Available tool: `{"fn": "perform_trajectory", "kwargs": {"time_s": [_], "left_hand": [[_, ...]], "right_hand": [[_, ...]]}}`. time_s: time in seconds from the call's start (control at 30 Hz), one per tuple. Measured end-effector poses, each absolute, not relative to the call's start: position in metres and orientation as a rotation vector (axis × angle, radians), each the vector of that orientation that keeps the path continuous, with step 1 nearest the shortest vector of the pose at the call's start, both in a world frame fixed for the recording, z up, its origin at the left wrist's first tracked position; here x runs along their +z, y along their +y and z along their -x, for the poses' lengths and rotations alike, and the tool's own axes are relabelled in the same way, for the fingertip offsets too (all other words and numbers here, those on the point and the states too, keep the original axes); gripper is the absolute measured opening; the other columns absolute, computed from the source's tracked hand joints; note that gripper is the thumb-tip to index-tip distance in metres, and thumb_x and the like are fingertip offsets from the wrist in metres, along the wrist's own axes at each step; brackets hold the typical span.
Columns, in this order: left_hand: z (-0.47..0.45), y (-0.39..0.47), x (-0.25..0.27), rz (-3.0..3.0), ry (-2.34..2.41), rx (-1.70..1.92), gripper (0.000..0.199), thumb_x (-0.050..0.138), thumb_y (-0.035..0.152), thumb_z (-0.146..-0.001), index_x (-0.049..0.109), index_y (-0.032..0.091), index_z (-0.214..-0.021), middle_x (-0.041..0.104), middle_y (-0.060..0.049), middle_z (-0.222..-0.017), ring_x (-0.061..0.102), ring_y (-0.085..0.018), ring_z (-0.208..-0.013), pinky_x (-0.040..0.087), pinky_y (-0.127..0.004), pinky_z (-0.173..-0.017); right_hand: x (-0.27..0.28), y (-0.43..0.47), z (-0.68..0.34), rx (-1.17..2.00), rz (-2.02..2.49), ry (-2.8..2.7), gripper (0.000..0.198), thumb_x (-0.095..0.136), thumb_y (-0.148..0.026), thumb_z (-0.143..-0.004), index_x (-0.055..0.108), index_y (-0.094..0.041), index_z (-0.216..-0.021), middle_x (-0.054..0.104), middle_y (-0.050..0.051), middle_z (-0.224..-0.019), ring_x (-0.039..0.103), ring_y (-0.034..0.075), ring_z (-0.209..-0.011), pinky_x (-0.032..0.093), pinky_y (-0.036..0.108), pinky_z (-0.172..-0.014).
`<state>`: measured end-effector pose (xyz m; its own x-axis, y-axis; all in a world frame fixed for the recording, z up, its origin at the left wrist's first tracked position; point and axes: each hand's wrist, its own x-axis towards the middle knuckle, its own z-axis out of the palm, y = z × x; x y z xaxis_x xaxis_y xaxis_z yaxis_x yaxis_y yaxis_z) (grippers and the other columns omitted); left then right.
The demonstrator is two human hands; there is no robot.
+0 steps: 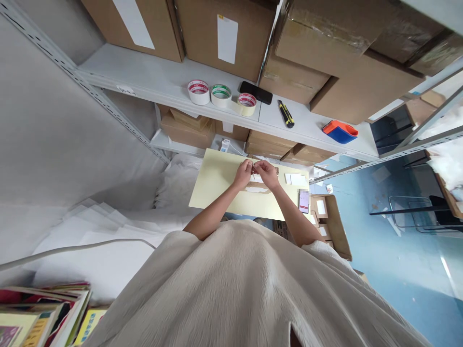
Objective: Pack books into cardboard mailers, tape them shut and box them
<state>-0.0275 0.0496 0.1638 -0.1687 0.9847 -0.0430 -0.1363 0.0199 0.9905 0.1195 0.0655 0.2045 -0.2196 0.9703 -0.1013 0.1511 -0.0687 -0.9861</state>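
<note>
Fingers [249, 165] of both hands meet at the tips, the left hand [242, 176] and right hand [268, 174] almost touching, with thumbs and forefingers bent into a close pinch. Whatever may be between the fingertips is too small to make out, so whether they grip anything cannot be told.

The largest thing is a pale grey metal shelving unit [144, 79], running across the view in front of the person. To the left lies a broad heap of white sheets [108, 246]. Under the hands is a pale yellow tabletop [213, 183]; above it, on the shelf, stand large brown cardboard boxes [202, 38], some with white labels. The person wears a light, loose shirt [246, 289], which fills the bottom centre.

At the right end of the table, lower down, is an open carton [339, 229] with small labelled boxes [321, 217] inside. A pile of books [54, 318] sits in the bottom left corner. Directly below the hands, on the tabletop, is a small brown cardboard box [258, 185] with a white label on its near side, partly hidden by the hands.

Along the shelf edge, smaller things are set out: an orange and blue object [340, 137] at the right, three rolls of tape [198, 98] at the left and a flat black object [255, 91] just behind the third roll. Near the table's right edge lie a phone [304, 201] with a lit screen and some white cards [295, 180]. Smallest is a yellow and black cutter [286, 114] on the shelf.
</note>
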Motion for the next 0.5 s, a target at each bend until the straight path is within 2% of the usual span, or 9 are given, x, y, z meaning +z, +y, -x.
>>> {"fn": "perform_trajectory", "kwargs": {"time_s": [0.23, 0.37, 0.5], "left_hand": [[0.036, 0.047, 0.163, -1.105, 1.209, 1.297, 0.038, 0.071, 0.049, -0.112, 0.059, 0.025, -0.084, 0.063, 0.000, -0.078, 0.059, -0.019, -0.078, 0.055, -0.031, -0.078], [0.040, 0.045, 0.159, -1.176, 1.231, 1.247, 0.033, 0.065, 0.036, -0.112, 0.057, 0.026, -0.082, 0.064, 0.000, -0.078, 0.061, -0.019, -0.079, 0.053, -0.032, -0.080], [0.045, 0.045, 0.153, -1.111, 1.312, 1.227, 0.023, 0.064, 0.026, -0.106, 0.057, 0.026, -0.084, 0.064, 0.003, -0.073, 0.062, -0.017, -0.074, 0.051, -0.030, -0.077]], "right_hand": [[0.204, 0.065, -0.119, 1.395, 1.354, -1.421, 0.057, 0.097, -0.077, -0.075, 0.070, -0.028, -0.090, 0.077, 0.001, -0.080, 0.078, 0.023, -0.084, 0.068, 0.038, -0.083], [0.199, 0.067, -0.123, 1.416, 1.435, -1.387, 0.048, 0.093, -0.069, -0.078, 0.071, -0.027, -0.087, 0.077, 0.001, -0.078, 0.077, 0.022, -0.082, 0.066, 0.037, -0.082], [0.193, 0.073, -0.128, 1.369, 1.537, -1.251, 0.040, 0.090, -0.061, -0.078, 0.070, -0.027, -0.083, 0.076, 0.001, -0.075, 0.076, 0.020, -0.077, 0.065, 0.034, -0.077]]}}
